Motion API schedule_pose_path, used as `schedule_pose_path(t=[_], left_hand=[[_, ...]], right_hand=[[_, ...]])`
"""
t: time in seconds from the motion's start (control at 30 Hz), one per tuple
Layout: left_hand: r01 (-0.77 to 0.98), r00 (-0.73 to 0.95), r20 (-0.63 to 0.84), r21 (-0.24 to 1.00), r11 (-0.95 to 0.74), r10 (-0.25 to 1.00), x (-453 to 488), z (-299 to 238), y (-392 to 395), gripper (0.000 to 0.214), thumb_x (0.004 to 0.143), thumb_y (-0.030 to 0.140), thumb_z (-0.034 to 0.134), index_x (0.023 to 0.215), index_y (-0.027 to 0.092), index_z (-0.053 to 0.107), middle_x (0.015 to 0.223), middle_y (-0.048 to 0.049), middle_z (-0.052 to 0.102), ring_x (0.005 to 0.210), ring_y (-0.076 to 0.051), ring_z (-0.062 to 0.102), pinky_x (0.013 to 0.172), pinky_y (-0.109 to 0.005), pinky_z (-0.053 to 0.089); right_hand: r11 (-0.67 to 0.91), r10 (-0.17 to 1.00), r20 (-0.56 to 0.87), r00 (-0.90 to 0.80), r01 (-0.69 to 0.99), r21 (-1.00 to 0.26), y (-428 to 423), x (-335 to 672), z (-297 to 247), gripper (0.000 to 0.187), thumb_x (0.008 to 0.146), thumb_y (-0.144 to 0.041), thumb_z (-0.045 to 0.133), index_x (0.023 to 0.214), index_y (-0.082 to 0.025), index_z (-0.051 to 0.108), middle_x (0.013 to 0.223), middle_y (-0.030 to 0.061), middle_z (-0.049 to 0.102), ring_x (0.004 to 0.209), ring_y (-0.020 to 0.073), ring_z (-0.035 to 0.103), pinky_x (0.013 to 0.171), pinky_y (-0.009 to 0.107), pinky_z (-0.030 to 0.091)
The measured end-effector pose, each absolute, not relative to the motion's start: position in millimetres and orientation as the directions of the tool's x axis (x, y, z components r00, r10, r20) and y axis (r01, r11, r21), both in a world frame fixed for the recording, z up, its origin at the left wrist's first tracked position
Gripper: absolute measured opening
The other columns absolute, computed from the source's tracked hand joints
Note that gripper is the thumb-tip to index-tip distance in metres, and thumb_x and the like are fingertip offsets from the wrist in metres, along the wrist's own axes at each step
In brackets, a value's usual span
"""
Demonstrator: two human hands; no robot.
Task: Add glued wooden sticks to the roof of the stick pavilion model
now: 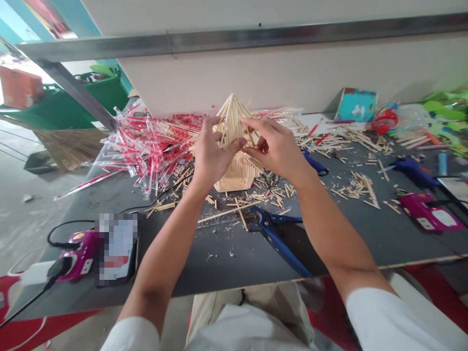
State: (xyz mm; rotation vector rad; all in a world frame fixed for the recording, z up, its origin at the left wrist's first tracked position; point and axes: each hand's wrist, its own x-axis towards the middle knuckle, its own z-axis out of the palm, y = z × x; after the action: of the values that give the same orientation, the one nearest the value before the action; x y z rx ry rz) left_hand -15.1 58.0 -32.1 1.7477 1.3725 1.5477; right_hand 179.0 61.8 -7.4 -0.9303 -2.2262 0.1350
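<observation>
- item: a stick pyramid (232, 124), built from pale wooden sticks, stands at upper middle of the frame, its peak against the white wall panel (292, 78).
- below it: a hexagonal stick base (237, 179), ridged and tray-like, sits on the table directly under the pyramid; the hands hide the join between the two.
- left hand (215, 151): half closed, fingers curled over the pyramid's left side, thumb pressed across its front.
- right hand (276, 148): partly curled, fingertips (256, 124) resting on the pyramid's right side, the palm angled toward the left hand.
- table (204, 253): dark grey top, its front edge at lower middle of the frame.
- left of the hands: a large heap of red-printed chopsticks (153, 146) in clear plastic sleeves.
- around the base: loose wooden offcuts (351, 187), scattered from centre to right.
- lower centre: a blue-handled cutting tool (274, 239), beside a clear ruler (215, 217).
- right side: a blue glue gun (413, 170) and a magenta unit (427, 212).
- lower left: a second magenta unit (78, 253), touching a blurred phone (117, 248).
- back right: a teal box (356, 105), leaning against the wall panel.
- upper left, off the table: a green bin (98, 97) and a straw broom (69, 146).
</observation>
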Motion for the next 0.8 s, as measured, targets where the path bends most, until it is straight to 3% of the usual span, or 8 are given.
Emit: schedule_pose_path(t=[0.33, 0.43, 0.53, 0.6, 0.67, 0.8], left_hand=[[0.348, -0.098, 0.485, 0.835, -0.427, 0.869, -15, -32, 57, 0.061, 0.079, 0.024, 0.086, 0.128, 0.025, 0.050, 0.092, -0.0013, 0.074, 0.083, -0.023, 0.076, 0.081, -0.041, 0.062], [0.343, -0.094, 0.482, 0.837, -0.426, 0.871, -16, -31, 58, 0.061, 0.079, 0.022, 0.086, 0.127, 0.025, 0.050, 0.093, -0.0011, 0.074, 0.084, -0.023, 0.076, 0.081, -0.042, 0.062], [0.338, -0.101, 0.492, 0.835, -0.435, 0.865, -15, -31, 58, 0.059, 0.078, 0.020, 0.085, 0.125, 0.025, 0.050, 0.091, 0.0001, 0.075, 0.081, -0.021, 0.075, 0.078, -0.040, 0.062], [0.347, -0.105, 0.487, 0.835, -0.427, 0.867, -15, -30, 57, 0.059, 0.078, 0.020, 0.085, 0.125, 0.024, 0.050, 0.089, 0.0006, 0.075, 0.079, -0.021, 0.075, 0.076, -0.039, 0.062], [0.356, -0.106, 0.486, 0.833, -0.423, 0.868, -15, -29, 57, 0.058, 0.078, 0.021, 0.085, 0.125, 0.024, 0.050, 0.088, 0.0004, 0.075, 0.080, -0.021, 0.075, 0.076, -0.039, 0.062], [0.348, -0.093, 0.495, 0.829, -0.437, 0.864, -17, -30, 56, 0.058, 0.078, 0.027, 0.086, 0.125, 0.024, 0.050, 0.090, -0.0012, 0.074, 0.083, -0.022, 0.076, 0.075, -0.038, 0.063]], right_hand=[[0.698, 0.708, 0.541, -0.453, 0.567, -0.438, 60, 179, -2, 0.060, 0.086, -0.026, 0.073, 0.142, -0.027, 0.053, 0.133, 0.0052, 0.064, 0.070, 0.0138, 0.063, 0.078, 0.036, 0.058], [0.671, 0.721, 0.551, -0.420, 0.625, -0.400, 55, 179, 2, 0.044, 0.083, -0.023, 0.076, 0.125, -0.023, 0.062, 0.130, 0.0069, 0.065, 0.070, 0.0141, 0.064, 0.079, 0.038, 0.056], [0.627, 0.748, 0.529, -0.400, 0.689, -0.365, 47, 177, 7, 0.015, 0.083, -0.022, 0.076, 0.096, -0.019, 0.069, 0.101, 0.0056, 0.073, 0.074, 0.0173, 0.067, 0.078, 0.038, 0.054], [0.552, 0.819, 0.445, -0.362, 0.708, -0.440, 41, 176, 11, 0.010, 0.084, -0.026, 0.076, 0.083, -0.018, 0.071, 0.080, 0.0034, 0.073, 0.072, 0.0183, 0.068, 0.072, 0.036, 0.053], [0.447, 0.894, 0.296, -0.335, 0.687, -0.573, 37, 176, 14, 0.018, 0.089, -0.034, 0.072, 0.080, -0.018, 0.072, 0.071, 0.0023, 0.073, 0.061, 0.0159, 0.067, 0.061, 0.034, 0.052], [0.222, 0.917, -0.014, -0.398, 0.541, -0.811, 34, 177, 11, 0.032, 0.098, -0.043, 0.060, 0.085, -0.017, 0.072, 0.080, 0.0052, 0.078, 0.042, 0.0095, 0.059, 0.039, 0.027, 0.046]])
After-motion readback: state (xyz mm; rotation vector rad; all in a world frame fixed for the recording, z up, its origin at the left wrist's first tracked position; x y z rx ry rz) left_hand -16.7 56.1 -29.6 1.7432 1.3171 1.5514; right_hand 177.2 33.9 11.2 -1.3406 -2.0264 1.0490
